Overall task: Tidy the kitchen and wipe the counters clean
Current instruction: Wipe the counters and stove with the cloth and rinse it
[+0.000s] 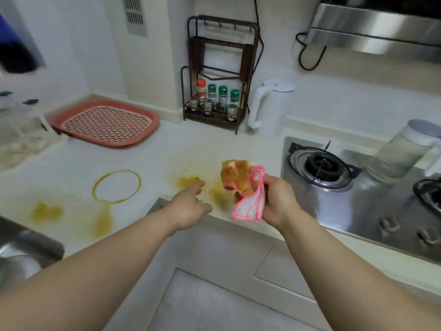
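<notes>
My right hand (278,200) grips a white cloth with a pink edge (248,192), lifted just above the counter's front edge; its upper part is soaked yellow-brown. My left hand (188,206) reaches forward over the white counter (167,149) with loose fingers, holding nothing, beside a yellow smear (189,181). More yellow-brown marks lie to the left: a ring stain (117,186), a drip below it (102,222) and a blotch (46,212).
A pink draining tray (105,123) sits at the back left. A dark spice rack (218,101) and white kettle (270,108) stand by the wall. The steel gas hob (334,177) fills the right, a clear jug (403,151) behind it. A sink edge (28,247) shows lower left.
</notes>
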Demonstrator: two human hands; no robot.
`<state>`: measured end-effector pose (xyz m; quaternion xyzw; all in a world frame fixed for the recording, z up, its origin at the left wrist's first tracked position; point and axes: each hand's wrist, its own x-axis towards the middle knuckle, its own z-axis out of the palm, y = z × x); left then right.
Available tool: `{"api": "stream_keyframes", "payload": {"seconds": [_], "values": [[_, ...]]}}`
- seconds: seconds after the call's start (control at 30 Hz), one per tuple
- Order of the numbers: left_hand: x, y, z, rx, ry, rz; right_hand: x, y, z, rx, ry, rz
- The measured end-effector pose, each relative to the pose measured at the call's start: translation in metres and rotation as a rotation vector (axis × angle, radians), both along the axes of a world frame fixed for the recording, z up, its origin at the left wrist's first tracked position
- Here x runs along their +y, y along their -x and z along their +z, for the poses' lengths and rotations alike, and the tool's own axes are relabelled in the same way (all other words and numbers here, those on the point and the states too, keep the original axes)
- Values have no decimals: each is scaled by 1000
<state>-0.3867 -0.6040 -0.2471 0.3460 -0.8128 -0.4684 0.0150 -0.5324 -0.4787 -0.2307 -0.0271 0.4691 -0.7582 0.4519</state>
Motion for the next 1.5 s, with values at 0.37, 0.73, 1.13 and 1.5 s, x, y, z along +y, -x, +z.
{"api": "stream_keyframes", "payload": {"seconds": [0.37, 0.73, 1.13, 1.5], "values": [[13, -144, 43, 374, -256, 775, -96, -131, -26, -109, -56, 821], [-16, -392, 28, 670, -272, 1363, -167, -377, -7, 374, -58, 1207], [-59, -563, 1, 775, -414, 1586, -242, -560, -42, 619, -224, 1321], [-116, -583, -6, 395, -155, 1622, -359, -556, -8, 1396, -264, 931]]}}
